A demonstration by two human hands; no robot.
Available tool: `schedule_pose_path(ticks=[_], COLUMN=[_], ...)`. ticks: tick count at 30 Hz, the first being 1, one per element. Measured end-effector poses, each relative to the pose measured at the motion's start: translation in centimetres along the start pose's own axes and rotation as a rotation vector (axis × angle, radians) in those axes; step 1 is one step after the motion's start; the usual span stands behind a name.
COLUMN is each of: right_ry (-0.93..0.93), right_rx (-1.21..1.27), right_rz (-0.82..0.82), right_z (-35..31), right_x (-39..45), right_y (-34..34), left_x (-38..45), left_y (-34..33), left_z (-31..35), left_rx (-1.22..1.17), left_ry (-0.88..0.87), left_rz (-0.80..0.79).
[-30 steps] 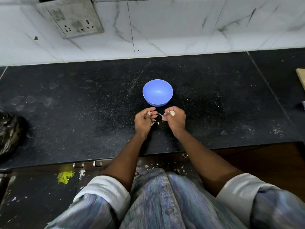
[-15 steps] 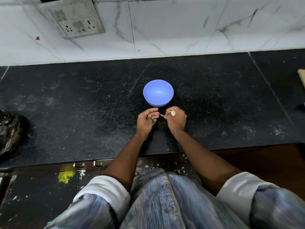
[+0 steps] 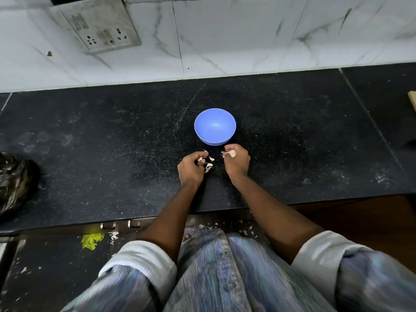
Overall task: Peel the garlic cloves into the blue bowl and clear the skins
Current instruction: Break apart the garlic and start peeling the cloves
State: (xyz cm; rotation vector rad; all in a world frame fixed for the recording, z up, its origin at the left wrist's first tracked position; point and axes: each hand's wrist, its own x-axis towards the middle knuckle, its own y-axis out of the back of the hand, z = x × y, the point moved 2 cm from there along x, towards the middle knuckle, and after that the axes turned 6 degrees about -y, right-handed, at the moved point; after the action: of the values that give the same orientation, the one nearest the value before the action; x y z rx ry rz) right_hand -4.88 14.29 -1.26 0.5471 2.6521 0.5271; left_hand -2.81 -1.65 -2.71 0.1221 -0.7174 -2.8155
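Note:
A blue bowl (image 3: 215, 126) stands on the black counter (image 3: 112, 154), and nothing shows inside it. Just in front of the bowl, my right hand (image 3: 236, 164) pinches a pale garlic clove (image 3: 231, 153) between thumb and fingertips. My left hand (image 3: 191, 168) is beside it, its fingers curled round a strip of garlic skin (image 3: 200, 159). A few loose skins (image 3: 209, 165) lie on the counter between the two hands.
A black plastic bag (image 3: 15, 183) sits at the counter's left edge. A wooden edge (image 3: 412, 102) shows at the far right. A socket plate (image 3: 99, 25) hangs on the marble wall. Skin scraps and a yellow lump (image 3: 92, 240) lie on the floor below.
My hands have drawn apart. The left hand has pulled away with a piece of skin, and loose skins now show on the counter between the hands.

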Motion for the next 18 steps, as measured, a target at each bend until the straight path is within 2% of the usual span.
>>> schedule_pose_path(ticks=[2,5,9,14,16,18], right_ry=[0.033,0.023,0.023,-0.134,-0.137,-0.214], right_rx=[0.019,0.041,0.065,0.291,0.342,0.503], right_rz=[0.040,-0.087,-0.208,-0.290,-0.277,-0.294], right_z=[-0.4,-0.4,0.5,0.1,-0.2,-0.6], right_x=[0.3,0.4,-0.6,-2.4,-2.3,-1.6], right_y=[0.3,-0.2,-2.1,-4.2,-4.2,-3.5], left_x=[-0.1,-0.1,-0.1,-0.5,-0.7,-0.8], left_y=[0.1,-0.3,-0.1,0.4,0.6,0.8], left_z=[0.0,0.3,0.5,0.3,0.6,1.1], left_rx=[0.063,0.135,0.089,0.065,0.100,0.202], left_ry=[-0.057,-0.167,-0.095,-0.091,-0.137,-0.188], left_rz=[0.026,0.007,0.059,0.016,0.042,0.094])
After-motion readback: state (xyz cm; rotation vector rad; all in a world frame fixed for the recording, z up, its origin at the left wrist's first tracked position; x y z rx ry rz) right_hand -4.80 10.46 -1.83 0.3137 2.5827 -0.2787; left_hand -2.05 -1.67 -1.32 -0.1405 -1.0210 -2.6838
